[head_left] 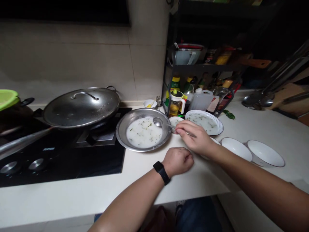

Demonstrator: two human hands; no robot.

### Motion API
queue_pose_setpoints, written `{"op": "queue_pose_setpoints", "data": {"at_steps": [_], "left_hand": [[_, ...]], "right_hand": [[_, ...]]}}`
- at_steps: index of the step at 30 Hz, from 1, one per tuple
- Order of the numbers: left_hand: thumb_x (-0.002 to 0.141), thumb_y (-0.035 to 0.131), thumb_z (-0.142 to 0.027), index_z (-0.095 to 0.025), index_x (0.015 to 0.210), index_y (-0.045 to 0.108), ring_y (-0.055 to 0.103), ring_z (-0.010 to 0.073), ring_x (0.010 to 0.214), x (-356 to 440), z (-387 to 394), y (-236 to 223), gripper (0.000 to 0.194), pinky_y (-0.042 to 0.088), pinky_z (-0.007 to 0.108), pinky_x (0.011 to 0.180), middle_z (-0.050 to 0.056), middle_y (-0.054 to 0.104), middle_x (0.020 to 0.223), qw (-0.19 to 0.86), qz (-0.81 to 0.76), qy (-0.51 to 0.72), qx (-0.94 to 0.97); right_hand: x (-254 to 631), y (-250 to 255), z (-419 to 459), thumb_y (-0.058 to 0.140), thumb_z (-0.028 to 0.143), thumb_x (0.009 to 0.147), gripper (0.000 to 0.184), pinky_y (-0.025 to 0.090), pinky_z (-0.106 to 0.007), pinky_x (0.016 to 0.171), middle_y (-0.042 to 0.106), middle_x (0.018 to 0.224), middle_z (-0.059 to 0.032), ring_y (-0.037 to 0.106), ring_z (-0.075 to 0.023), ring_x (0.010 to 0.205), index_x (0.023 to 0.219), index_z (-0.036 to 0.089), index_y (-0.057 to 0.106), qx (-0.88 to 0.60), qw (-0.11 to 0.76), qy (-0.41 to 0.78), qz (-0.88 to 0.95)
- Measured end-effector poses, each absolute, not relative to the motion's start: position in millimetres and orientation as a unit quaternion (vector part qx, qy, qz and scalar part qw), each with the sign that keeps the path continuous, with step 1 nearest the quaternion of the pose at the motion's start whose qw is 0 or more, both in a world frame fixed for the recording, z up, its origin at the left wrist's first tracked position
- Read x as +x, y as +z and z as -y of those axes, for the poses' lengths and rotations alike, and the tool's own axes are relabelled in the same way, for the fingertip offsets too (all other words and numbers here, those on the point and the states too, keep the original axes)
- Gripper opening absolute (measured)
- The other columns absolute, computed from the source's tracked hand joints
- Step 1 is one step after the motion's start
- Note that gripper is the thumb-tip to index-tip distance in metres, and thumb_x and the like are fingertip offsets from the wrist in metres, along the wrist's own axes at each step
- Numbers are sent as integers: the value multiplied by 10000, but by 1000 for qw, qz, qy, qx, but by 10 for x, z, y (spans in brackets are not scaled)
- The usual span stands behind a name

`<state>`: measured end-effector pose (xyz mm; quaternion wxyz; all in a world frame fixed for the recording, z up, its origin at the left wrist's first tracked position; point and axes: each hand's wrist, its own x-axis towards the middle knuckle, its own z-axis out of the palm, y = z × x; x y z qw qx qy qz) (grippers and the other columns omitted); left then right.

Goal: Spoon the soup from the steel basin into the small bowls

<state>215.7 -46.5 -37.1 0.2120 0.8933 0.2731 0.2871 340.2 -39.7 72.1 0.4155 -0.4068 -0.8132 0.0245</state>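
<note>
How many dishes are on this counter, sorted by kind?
Wide steel bowl: 1
Blue-rimmed white plate: 1
Small white bowls: 2
Large white bowls: 3, one partly behind the right hand
Total: 7

The right hand (194, 138) grips a metal spoon (158, 121) dipping into a steel basin (120, 132) at nine o'clock; the left hand (177, 161) rests fisted on the counter (96, 196).

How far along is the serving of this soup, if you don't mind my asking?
Done: the white plate with a patterned rim holds soup, as does a small white dish. In hand: the right hand grips a metal spoon at the steel basin, which has soup left. Remaining: two white bowls look unfilled.
</note>
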Motion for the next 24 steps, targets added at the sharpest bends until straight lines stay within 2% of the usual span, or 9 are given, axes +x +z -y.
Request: {"op": "queue_pose_setpoints", "data": {"at_steps": [3, 7, 13, 16, 20, 24], "left_hand": [[875, 555, -247, -192, 658, 627, 599, 144, 627, 2163, 470, -358, 235, 350, 304, 594, 16, 707, 692, 209, -276, 280, 896], [881, 546, -241, -187, 667, 627, 610, 143, 638, 2164, 464, -352, 235, 358, 303, 599, 22, 721, 714, 209, -268, 275, 899], [889, 539, -230, -188, 715, 649, 644, 159, 689, 2160, 463, -357, 210, 425, 299, 646, 36, 743, 771, 211, -254, 271, 904], [891, 540, -222, -188, 718, 652, 660, 170, 715, 2162, 465, -346, 209, 462, 301, 675, 43, 749, 786, 212, -252, 268, 905], [888, 549, -219, -182, 741, 666, 682, 186, 770, 2169, 463, -347, 191, 500, 304, 730, 54, 767, 838, 219, -254, 266, 904], [887, 553, -221, -188, 730, 661, 665, 173, 743, 2168, 460, -364, 193, 488, 294, 718, 42, 754, 813, 220, -256, 266, 903]], "right_hand": [[3283, 537, 233, 529, 235, 982, 155, 594, -369, 811, 707, 956, -77, 704, -217, 900, 925, 221, 672, -447, 431, 83, 780], [3235, 421, 140, 555, 310, 973, 169, 600, -322, 659, 701, 968, -70, 729, -179, 713, 893, 207, 664, -500, 463, 192, 706], [3156, 411, 132, 672, 380, 903, 186, 622, -288, 679, 730, 706, -32, 753, -184, 683, 881, 195, 673, -549, 515, 353, 555], [3091, 431, 113, 722, 296, 858, 147, 637, -293, 609, 699, 640, -31, 748, -195, 614, 810, 176, 650, -559, 548, 436, 443], [3030, 485, 108, 663, 122, 842, 103, 633, -284, 529, 658, 622, -30, 739, -199, 560, 753, 148, 619, -555, 574, 500, 335], [3039, 546, 129, 662, 85, 830, 105, 631, -272, 511, 655, 656, -31, 730, -187, 537, 758, 141, 611, -533, 591, 517, 316]]}}
